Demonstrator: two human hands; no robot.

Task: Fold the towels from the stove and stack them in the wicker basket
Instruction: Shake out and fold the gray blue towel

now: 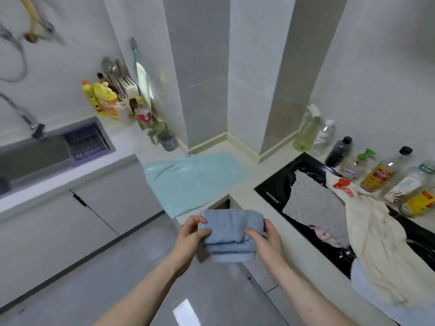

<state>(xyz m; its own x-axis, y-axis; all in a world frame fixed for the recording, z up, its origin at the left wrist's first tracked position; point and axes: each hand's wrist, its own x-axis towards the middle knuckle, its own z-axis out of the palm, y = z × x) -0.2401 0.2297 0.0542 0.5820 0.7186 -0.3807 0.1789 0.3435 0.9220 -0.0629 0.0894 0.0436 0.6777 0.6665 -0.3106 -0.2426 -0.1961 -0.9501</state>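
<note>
Pale kitchen counter (237, 191) fills mid-frame, a mint towel (193, 177) spread on it. At lower centre, the left hand (188, 236) and right hand (268, 241) curl their fingers around a folded blue towel (231, 234). Right of frame, grey towel (313, 208) and cream towel (376, 243) lie on the stove (273, 191).

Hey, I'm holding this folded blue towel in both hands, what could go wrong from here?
1. The blue towel is held in mid-air by the left hand and right hand; its stacked layers may slip apart if either grip loosens.
2. The cream towel hangs over the stove edge and may slide off.
3. The wicker basket is out of view, so you would be carrying the towel somewhere unseen.
</note>
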